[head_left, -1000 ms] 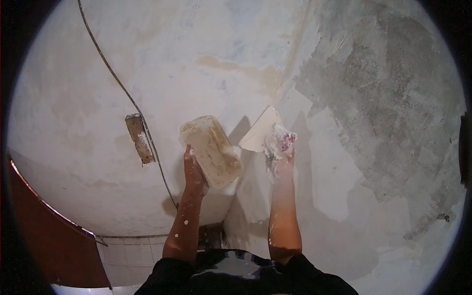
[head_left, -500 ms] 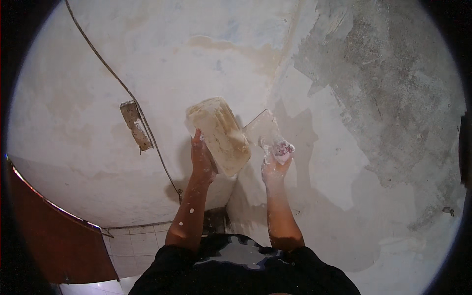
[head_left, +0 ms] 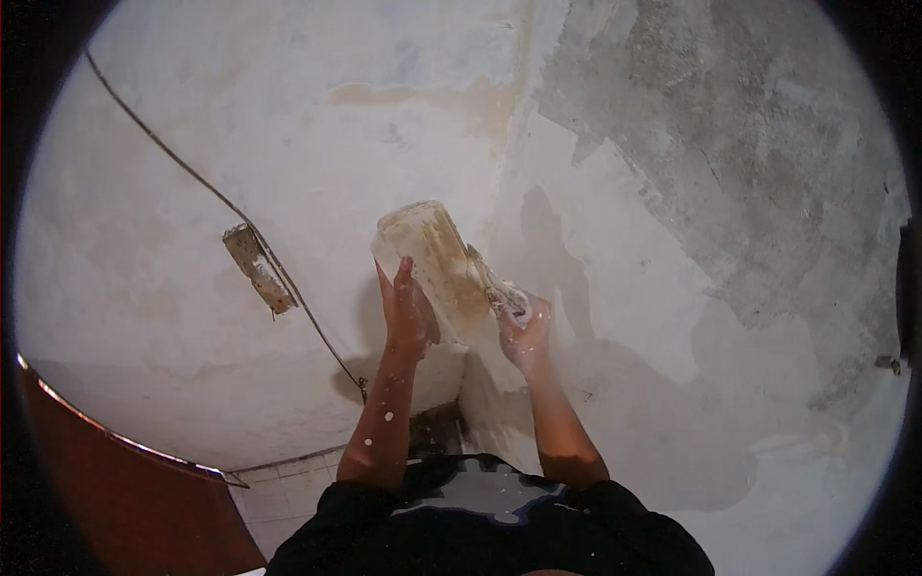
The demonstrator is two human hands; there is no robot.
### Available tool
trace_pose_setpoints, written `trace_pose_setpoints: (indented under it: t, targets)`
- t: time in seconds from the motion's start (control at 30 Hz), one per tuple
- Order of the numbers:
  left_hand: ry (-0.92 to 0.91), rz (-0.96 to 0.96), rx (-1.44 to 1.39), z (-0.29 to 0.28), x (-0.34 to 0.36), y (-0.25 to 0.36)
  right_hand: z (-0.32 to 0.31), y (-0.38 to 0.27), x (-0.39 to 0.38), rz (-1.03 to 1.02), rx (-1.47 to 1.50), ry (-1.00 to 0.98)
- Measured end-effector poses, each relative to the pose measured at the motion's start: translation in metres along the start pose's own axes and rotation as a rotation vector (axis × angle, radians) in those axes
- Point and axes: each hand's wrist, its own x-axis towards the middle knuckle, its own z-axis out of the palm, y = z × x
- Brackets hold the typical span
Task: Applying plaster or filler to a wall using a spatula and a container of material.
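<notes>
A pale, rectangular plastic tub [head_left: 434,252] coated with cream putty is held up in front of the wall. My left hand [head_left: 407,312] grips it along its left side and underneath, thumb lying on the tub. In my right hand [head_left: 526,331], fingers closed round its handle, is a putty-caked scraper [head_left: 488,278]. Its blade appears nearly edge-on and meets the tub's right edge. White putty smears the fingers of my right hand, and white spots dot my left forearm.
White plastered walls meet at a corner, with a bare grey cement patch [head_left: 711,144] on the right one. A dark cable [head_left: 178,161] runs past a rough block-like piece [head_left: 259,271] on the left wall. Lower left are a red-brown panel [head_left: 115,480] and white tiles [head_left: 288,494].
My right hand has moved left, bringing the scraper from beside the tub to its right edge and turning the blade edge-on. The tub has tilted a little. The whole view has shifted slightly.
</notes>
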Motion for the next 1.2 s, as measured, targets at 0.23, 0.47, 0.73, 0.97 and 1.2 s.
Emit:
trace_pose_setpoints:
  t: [0.23,0.47,0.73,0.97,1.2]
  targets:
    - [-0.093,0.000,-0.068,0.005,-0.014,0.006,-0.023,0.021,-0.003,0.478,0.710,0.330]
    - [-0.250,0.124,0.039,0.017,-0.029,-0.012,-0.036,0.003,-0.009,0.627,1.052,0.479]
    - [-0.345,0.223,0.130,0.045,-0.048,-0.032,-0.022,0.010,-0.015,0.582,0.907,0.663]
    - [-0.409,-0.132,-0.102,0.044,-0.058,-0.029,-0.049,0.004,-0.010,0.132,-0.108,0.299]
    - [-0.431,-0.220,-0.257,0.016,-0.025,-0.048,-0.072,-0.030,0.010,0.395,0.589,0.048]
